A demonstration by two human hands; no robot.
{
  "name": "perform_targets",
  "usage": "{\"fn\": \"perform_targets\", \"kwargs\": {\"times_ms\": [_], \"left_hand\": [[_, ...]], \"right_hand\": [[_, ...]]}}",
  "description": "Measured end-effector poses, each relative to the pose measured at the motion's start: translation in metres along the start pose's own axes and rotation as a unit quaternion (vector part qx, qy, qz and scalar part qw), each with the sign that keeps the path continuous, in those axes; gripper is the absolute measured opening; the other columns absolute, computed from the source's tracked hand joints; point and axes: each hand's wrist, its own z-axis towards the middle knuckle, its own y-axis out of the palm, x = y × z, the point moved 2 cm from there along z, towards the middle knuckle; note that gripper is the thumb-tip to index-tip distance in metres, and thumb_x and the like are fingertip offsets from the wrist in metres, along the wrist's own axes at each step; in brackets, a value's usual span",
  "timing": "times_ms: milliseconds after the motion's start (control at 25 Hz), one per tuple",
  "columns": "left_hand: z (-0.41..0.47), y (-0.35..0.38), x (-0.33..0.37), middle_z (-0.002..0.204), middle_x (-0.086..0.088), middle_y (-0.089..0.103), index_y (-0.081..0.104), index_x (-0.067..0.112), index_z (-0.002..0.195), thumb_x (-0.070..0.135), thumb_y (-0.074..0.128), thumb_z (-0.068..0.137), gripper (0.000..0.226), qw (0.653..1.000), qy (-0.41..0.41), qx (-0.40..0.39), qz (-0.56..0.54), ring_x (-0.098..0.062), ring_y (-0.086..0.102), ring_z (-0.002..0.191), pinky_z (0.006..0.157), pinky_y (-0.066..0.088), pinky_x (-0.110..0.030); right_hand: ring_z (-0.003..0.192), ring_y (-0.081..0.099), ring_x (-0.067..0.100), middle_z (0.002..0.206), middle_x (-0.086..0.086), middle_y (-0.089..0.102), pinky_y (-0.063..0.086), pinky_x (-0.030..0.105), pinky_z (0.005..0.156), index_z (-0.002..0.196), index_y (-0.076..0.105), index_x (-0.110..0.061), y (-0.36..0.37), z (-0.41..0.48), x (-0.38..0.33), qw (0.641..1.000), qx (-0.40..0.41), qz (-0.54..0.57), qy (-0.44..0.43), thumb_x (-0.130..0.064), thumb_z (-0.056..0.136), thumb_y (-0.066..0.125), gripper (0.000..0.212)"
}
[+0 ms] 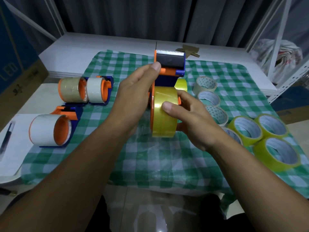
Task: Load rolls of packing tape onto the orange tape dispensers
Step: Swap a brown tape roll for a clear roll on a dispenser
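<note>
Probably light, stiff and slick, the yellow tape roll [164, 113] is best gripped across its rim, as fingers of the right hand [192, 118] do; the left hand [133, 92] clasps the dispenser [165, 81].

green-and-white checked cloth [150, 158] spread over white table [100, 42] | brown cardboard scraps [190, 51] at table's far edge, just beyond cloth | black pen [7, 138] lying on white board [18, 153], left | blue-and-brown carton [15, 67] far left | dark curtain [133, 14] behind | white metal rack [282, 27] right, crumpled bundle [284, 52] inside
</note>
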Motion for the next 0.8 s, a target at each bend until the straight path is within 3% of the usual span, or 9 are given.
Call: {"fn": "perform_targets", "kwargs": {"times_ms": [120, 280, 360, 480, 600, 800], "left_hand": [[-0.002, 0.000, 0.002, 0.104, 0.007, 0.077, 0.071, 0.036, 0.104, 0.040, 0.055, 0.102, 0.017, 1.000, 0.007, -0.001, 0.004, -0.008, 0.073, 0.096, 0.083, 0.056, -0.028], [-0.005, 0.001, 0.000, 0.092, 0.014, 0.077, 0.070, 0.030, 0.113, 0.050, 0.044, 0.103, 0.034, 0.999, -0.042, -0.030, 0.014, -0.004, 0.073, 0.085, 0.083, 0.057, -0.032], [-0.006, 0.002, -0.003, 0.094, 0.001, 0.079, 0.070, 0.024, 0.111, 0.051, 0.038, 0.105, 0.042, 0.994, -0.095, -0.057, -0.013, -0.015, 0.076, 0.089, 0.086, 0.059, -0.040], [-0.006, 0.005, -0.009, 0.107, -0.017, 0.076, 0.069, 0.013, 0.117, 0.049, 0.039, 0.106, 0.048, 0.982, -0.149, -0.080, -0.079, -0.031, 0.074, 0.101, 0.092, 0.057, -0.051], [-0.002, 0.004, -0.011, 0.103, -0.022, 0.075, 0.067, 0.009, 0.112, 0.041, 0.041, 0.106, 0.042, 0.973, -0.167, -0.061, -0.148, -0.033, 0.075, 0.093, 0.081, 0.060, -0.048], [0.003, 0.000, -0.014, 0.113, -0.024, 0.073, 0.058, 0.001, 0.128, 0.033, 0.046, 0.106, 0.040, 0.970, -0.179, -0.032, -0.162, -0.037, 0.072, 0.106, 0.097, 0.054, -0.059]], "right_hand": [[0.102, 0.073, 0.020, 0.118, 0.005, 0.071, 0.061, 0.047, 0.079, 0.133, 0.058, -0.015, -0.001, 0.002, 0.000, 0.999, 0.009, 0.008, 0.030, -0.040, 0.077, 0.077, 0.063], [0.102, 0.073, 0.020, 0.119, 0.008, 0.071, 0.061, 0.050, 0.081, 0.129, 0.061, -0.017, -0.004, 0.003, -0.001, 0.999, 0.025, 0.000, 0.033, -0.040, 0.079, 0.075, 0.057], [0.103, 0.073, 0.023, 0.121, 0.014, 0.069, 0.060, 0.055, 0.085, 0.127, 0.063, -0.019, -0.006, 0.002, -0.003, 0.999, 0.036, -0.011, 0.025, -0.040, 0.078, 0.076, 0.055], [0.101, 0.073, 0.021, 0.120, 0.012, 0.069, 0.062, 0.046, 0.082, 0.127, 0.062, -0.022, -0.003, -0.001, -0.007, 0.999, 0.036, -0.032, 0.001, -0.037, 0.076, 0.077, 0.056], [0.105, 0.070, 0.024, 0.120, 0.009, 0.067, 0.062, 0.043, 0.086, 0.128, 0.060, -0.024, -0.002, -0.004, -0.010, 0.995, 0.036, -0.078, -0.042, -0.035, 0.074, 0.079, 0.058], [0.113, 0.065, 0.020, 0.122, 0.003, 0.066, 0.059, 0.041, 0.092, 0.131, 0.057, -0.026, -0.006, -0.006, -0.014, 0.993, 0.031, -0.095, -0.069, -0.035, 0.074, 0.079, 0.062]]}}
